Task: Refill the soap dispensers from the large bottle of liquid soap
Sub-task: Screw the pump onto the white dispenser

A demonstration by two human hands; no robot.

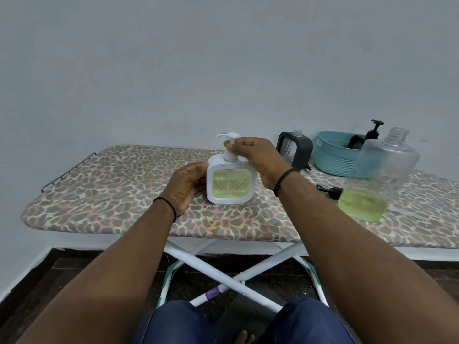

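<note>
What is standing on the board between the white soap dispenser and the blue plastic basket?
In the head view, a dark grey square dispenser with its pump removed stands between the white dispenser and the blue basket.

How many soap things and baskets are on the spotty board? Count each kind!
White soap dispenser: 1
Dark grey soap dispenser: 1
Black dispenser in basket: 1
Large clear soap bottle: 1
Loose black pump: 1
Blue basket: 1
Total: 6

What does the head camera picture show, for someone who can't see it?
Two hands work a white square soap dispenser of green liquid on a leopard-print ironing board: left hand steadies it, right hand holds its pump. A large clear bottle stands right.
</note>
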